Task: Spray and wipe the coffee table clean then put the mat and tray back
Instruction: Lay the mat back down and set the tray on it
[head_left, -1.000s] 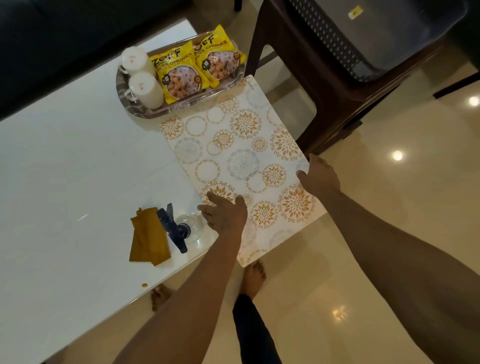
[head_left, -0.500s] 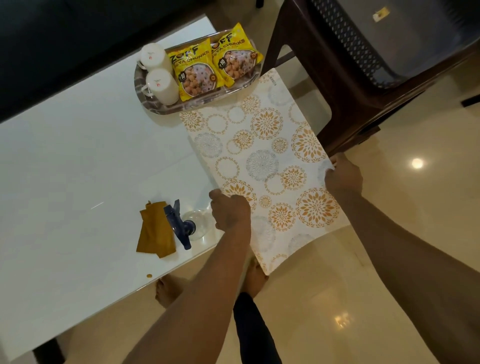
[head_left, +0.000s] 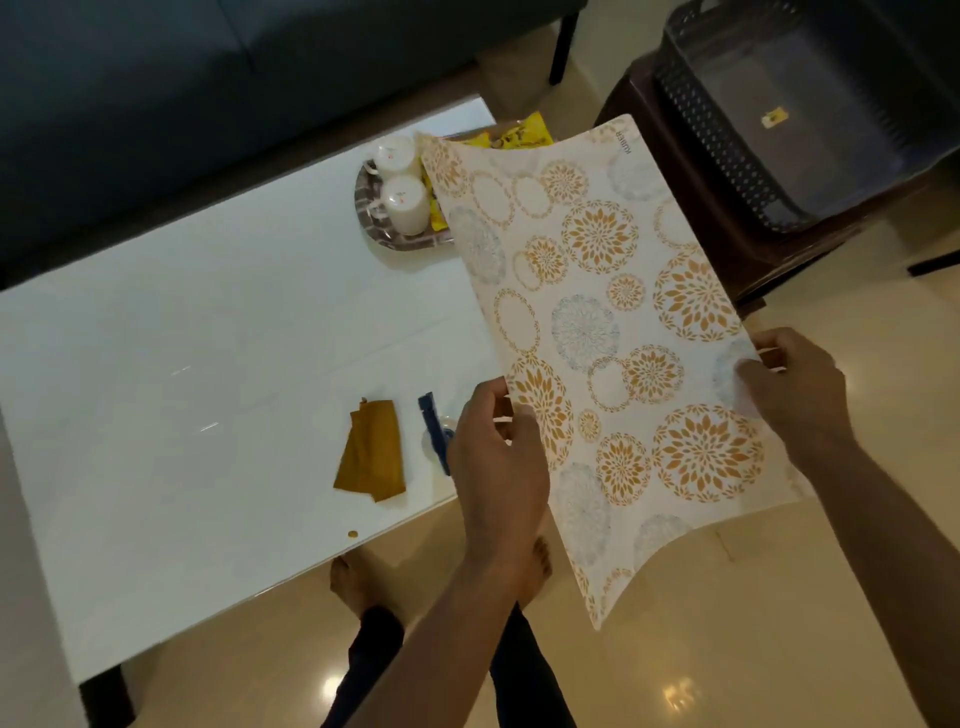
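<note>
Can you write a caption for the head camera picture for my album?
Both hands, left hand and right hand, hold the flowery mat up beside the white coffee table.

We see a wide bare stretch of the white bench (head_left: 182, 338) on its left and middle, where a hand could pass freely. Near the front edge lie a folded brown cloth (head_left: 371, 457) and a blue spray bottle (head_left: 435, 434), just beside each other. At the far right corner the tray (head_left: 395, 236) with two cups (head_left: 402, 189) blocks the way, partly hidden behind the raised mat (head_left: 613, 332). A dark chair (head_left: 727, 223) stands close beyond the bench's right end.
</note>
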